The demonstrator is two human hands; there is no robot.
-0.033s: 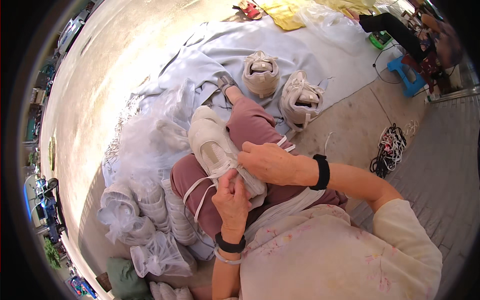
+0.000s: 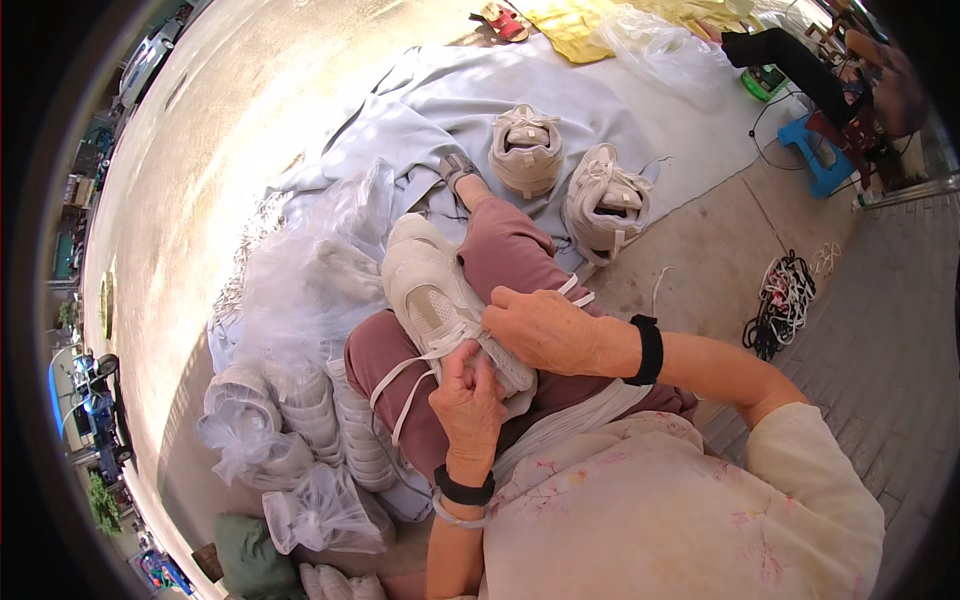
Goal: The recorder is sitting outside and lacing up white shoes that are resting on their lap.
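Observation:
A beige sneaker (image 2: 425, 275) rests across my lap, its toe pointing away from me. White shoelace (image 2: 405, 375) runs over its lacing area, with loose lengths draped to the left over my thigh. My left hand (image 2: 468, 405) pinches at the lace near the shoe's opening, thumb and fingers pressed together. From the right, my right hand (image 2: 550, 328) is closed against the lacing on the other side; its fingertips are partly hidden. More white laces (image 2: 570, 425) lie across my lap. Two laced beige sneakers, one farther off (image 2: 526, 150) and one nearer (image 2: 607, 200), stand beyond my knee.
Plastic-wrapped pale shoes (image 2: 310, 420) are heaped at my left on a grey-blue cloth (image 2: 420, 100). Black and white cords (image 2: 783, 300) lie tangled at right. Farther back are a blue stool (image 2: 818, 155), another person's dark-clothed leg (image 2: 790, 55) and a red sandal (image 2: 503, 22).
The whole view has shifted very slightly. Both hands keep the same grip at the sneaker's lacing.

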